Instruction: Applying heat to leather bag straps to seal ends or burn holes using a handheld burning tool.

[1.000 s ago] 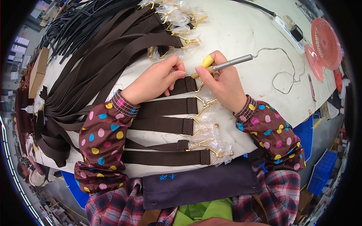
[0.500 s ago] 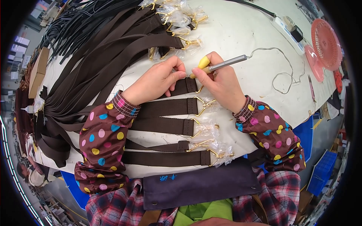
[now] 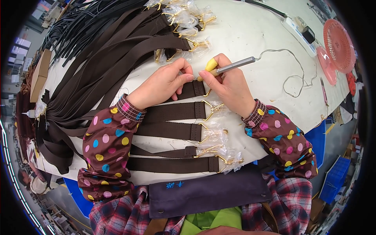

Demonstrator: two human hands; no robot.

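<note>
My right hand (image 3: 235,90) grips a corded pen-shaped tool (image 3: 238,65), much like a soldering iron, with a grey barrel and a tan front part. A yellow cover (image 3: 211,64) sits on one of its fingers. The tool's front end points down at the stitched end of a dark brown strap (image 3: 188,91). Over that same strap, my left hand (image 3: 162,84) is closed, thumb and forefinger pinched together; whatever lies between them is too small to see. Below, several more brown straps (image 3: 172,111) lie side by side, with gold metal hooks (image 3: 211,111) partly wrapped in clear plastic.
A large bundle of brown straps (image 3: 98,58) spreads over the white table (image 3: 250,35) at the left and back. Farther right stand a white power strip (image 3: 298,36) and a pink fan (image 3: 337,46). The tool's thin cord (image 3: 297,58) loops nearby, beside tweezers (image 3: 324,92).
Both hands stay almost where they were over the strap. The rear end of the tool has tipped very slightly; nothing was taken hold of or let go.
</note>
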